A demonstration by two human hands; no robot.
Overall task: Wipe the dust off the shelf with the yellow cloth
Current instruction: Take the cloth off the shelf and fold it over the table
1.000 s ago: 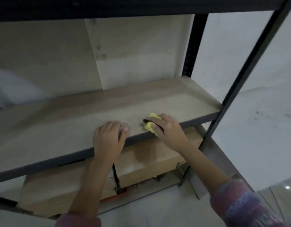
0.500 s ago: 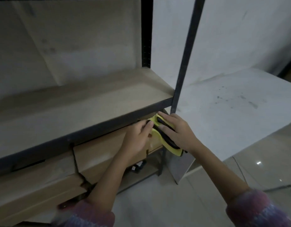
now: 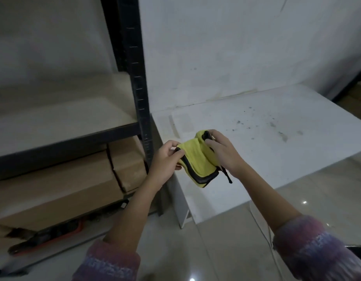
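Note:
The yellow cloth [image 3: 198, 159] with a black trim hangs folded in the air between my hands, to the right of the shelf's black upright post [image 3: 138, 82]. My left hand [image 3: 165, 161] pinches its left edge by the trim. My right hand [image 3: 222, 151] grips its upper right part, fingers curled over the fabric. The wooden shelf board [image 3: 60, 116] with its dark metal front rail lies to the left, away from both hands.
Cardboard boxes [image 3: 74, 179] sit under the shelf board. A red and black tool [image 3: 47, 236] lies on the floor below them. A low white platform [image 3: 256, 138] with dark specks stands to the right, against a white wall. Glossy floor tiles [image 3: 226, 250] lie in front.
Both hands left the shelf's front edge and moved right, past the post. My left hand took hold of the cloth, which is now spread between both hands in the air.

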